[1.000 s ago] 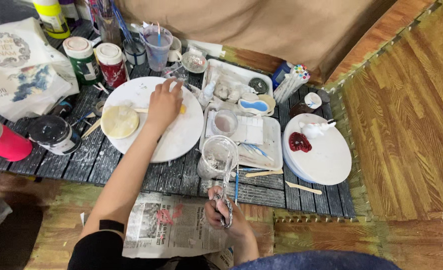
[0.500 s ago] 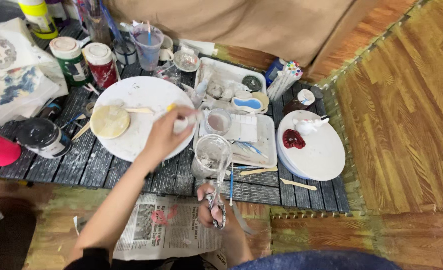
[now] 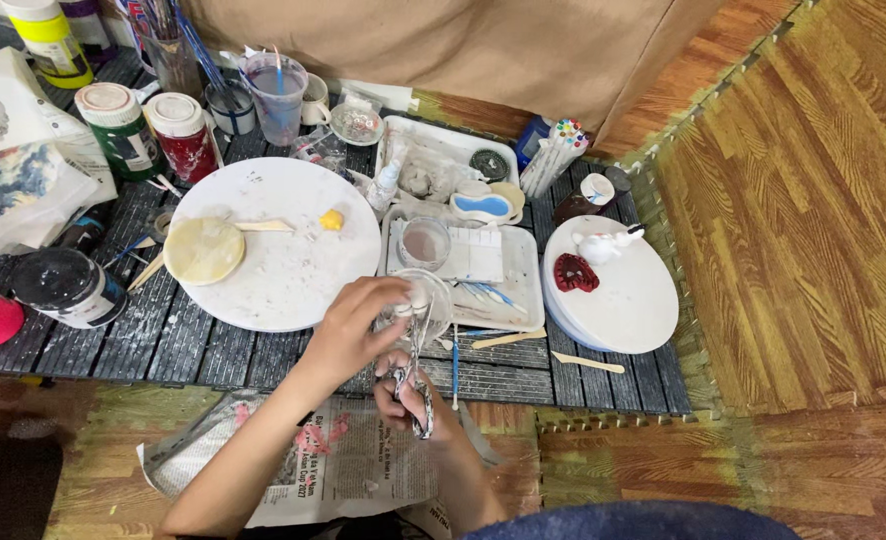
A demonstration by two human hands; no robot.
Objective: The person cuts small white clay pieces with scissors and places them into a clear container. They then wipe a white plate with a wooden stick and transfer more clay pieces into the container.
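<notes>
A pair of scissors (image 3: 415, 372) is held upright over the near edge of the dark slatted surface (image 3: 213, 345), long axis near-vertical, blades pointing away toward a clear glass bowl (image 3: 433, 300). The handles are enclosed by the right hand (image 3: 408, 400), its grip closed. A small white piece, hard to make out, is pinched at the blade tips by the left hand (image 3: 358, 330).

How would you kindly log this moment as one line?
left hand: pinching small white piece | right hand: gripping scissors | both over slatted table

Bright even light, soft shadows, sharp
</notes>
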